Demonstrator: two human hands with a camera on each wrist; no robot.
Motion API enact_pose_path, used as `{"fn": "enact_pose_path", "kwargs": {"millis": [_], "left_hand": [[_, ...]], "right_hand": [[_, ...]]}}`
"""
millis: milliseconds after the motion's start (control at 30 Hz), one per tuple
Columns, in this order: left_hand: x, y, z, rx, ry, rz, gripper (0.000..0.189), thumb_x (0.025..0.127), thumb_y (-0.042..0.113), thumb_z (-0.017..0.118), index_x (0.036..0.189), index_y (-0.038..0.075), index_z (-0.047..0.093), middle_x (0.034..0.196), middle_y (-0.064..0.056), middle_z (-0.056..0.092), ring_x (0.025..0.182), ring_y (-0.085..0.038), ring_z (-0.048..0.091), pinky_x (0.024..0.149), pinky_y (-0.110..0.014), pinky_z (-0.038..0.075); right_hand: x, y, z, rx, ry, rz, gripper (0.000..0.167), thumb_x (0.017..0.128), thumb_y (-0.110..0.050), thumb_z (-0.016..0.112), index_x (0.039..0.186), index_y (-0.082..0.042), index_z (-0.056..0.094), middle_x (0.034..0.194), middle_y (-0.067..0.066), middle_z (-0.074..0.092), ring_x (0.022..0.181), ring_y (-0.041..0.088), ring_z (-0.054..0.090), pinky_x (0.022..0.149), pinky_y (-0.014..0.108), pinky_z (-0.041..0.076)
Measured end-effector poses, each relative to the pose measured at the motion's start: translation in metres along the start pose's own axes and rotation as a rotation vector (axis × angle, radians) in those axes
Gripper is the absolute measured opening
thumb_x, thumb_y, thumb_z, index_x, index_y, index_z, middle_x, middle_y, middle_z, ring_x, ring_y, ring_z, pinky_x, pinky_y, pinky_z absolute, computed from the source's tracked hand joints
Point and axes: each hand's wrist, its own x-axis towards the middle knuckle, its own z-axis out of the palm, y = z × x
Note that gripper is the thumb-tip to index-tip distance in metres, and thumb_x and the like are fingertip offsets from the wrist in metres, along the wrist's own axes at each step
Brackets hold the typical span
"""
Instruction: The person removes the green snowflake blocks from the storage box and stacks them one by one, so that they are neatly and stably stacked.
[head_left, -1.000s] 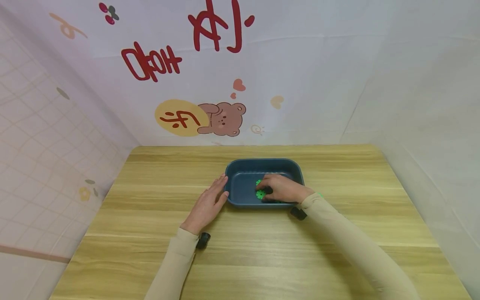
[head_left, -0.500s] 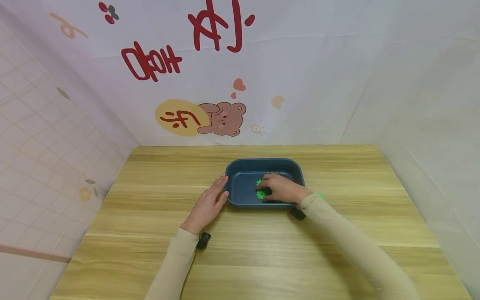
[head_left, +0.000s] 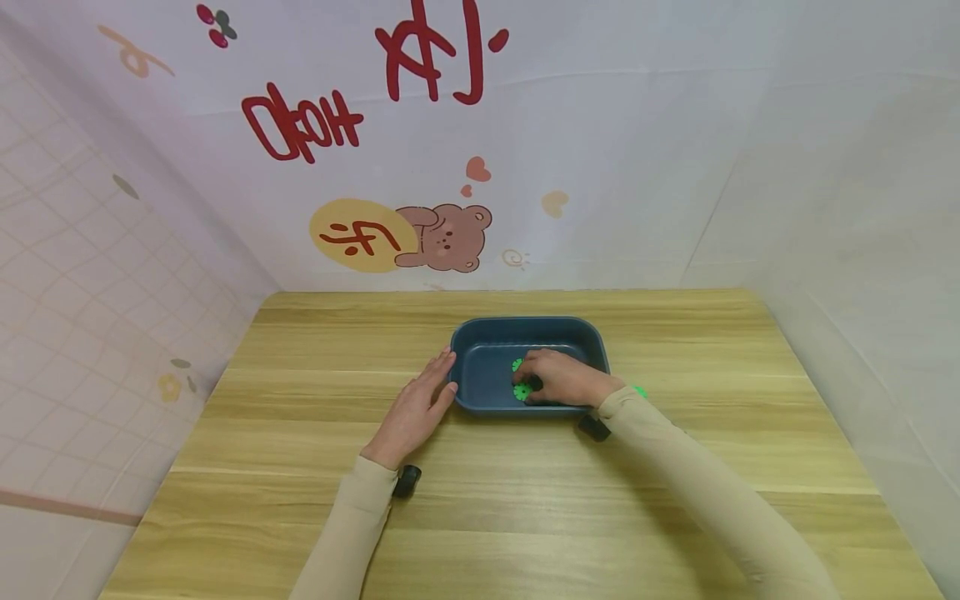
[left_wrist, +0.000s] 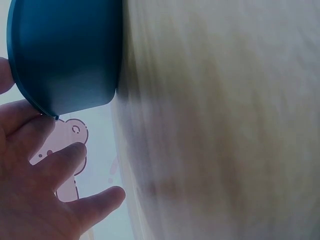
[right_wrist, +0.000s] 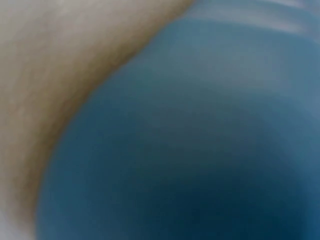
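Observation:
A dark blue oblong tray (head_left: 480, 375) stands on the wooden table. My left hand (head_left: 408, 421) rests against its left end, fingers fairly straight; in the left wrist view the fingertips touch the rim of the tray (left_wrist: 70, 60), other fingers spread. My right hand (head_left: 562, 377) reaches inside the tray with curled fingers. A green notched disc (head_left: 522, 392) is between its thumb and fingertips, partly covered. Another green disc (head_left: 517, 365) shows just beyond the fingers. In the right wrist view the tray wall (right_wrist: 175, 125) is blurred and hides the hand.
A bit of green (head_left: 640, 391) peeks out beside the right sleeve, outside the tray. The wooden table (head_left: 480, 508) meets a white printed wall cloth (head_left: 637, 167) at the back and pale cloth at both sides.
The green disc at my right fingertips has shifted and tilted slightly. My right hand has barely moved; the left hand and the tray stay where they were.

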Motion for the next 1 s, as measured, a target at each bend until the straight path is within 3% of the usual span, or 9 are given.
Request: {"fn": "enact_pose_path", "kwargs": {"millis": [333,867,1000], "left_hand": [[-0.001,0.0,0.001,0.0,-0.005,0.001,0.056,0.111,0.027,0.051,0.163,0.012,0.034,0.169,0.001,0.026,0.154,-0.032,0.028,0.117,-0.067,0.029],[0.001,-0.003,0.0,0.009,-0.002,0.012,0.056,0.111,0.028,0.052,0.163,0.012,0.035,0.169,-0.001,0.028,0.154,-0.033,0.03,0.117,-0.065,0.03],[0.001,-0.003,0.0,0.007,-0.005,0.015,0.056,0.111,0.029,0.051,0.163,0.012,0.035,0.169,0.0,0.027,0.154,-0.034,0.03,0.117,-0.066,0.03]], "right_hand": [[-0.005,-0.005,-0.008,0.033,0.001,0.046,0.025,0.09,-0.017,0.082,0.115,-0.013,0.077,0.113,-0.002,0.067,0.105,0.015,0.065,0.093,0.033,0.055],[-0.029,-0.015,-0.031,0.113,0.164,0.1,0.028,0.094,-0.021,0.077,0.121,-0.013,0.073,0.117,-0.002,0.064,0.099,0.025,0.065,0.084,0.037,0.054],[-0.038,-0.016,-0.034,0.129,0.21,0.103,0.029,0.094,-0.021,0.078,0.121,-0.012,0.074,0.117,-0.002,0.064,0.099,0.021,0.064,0.084,0.037,0.055]]}}
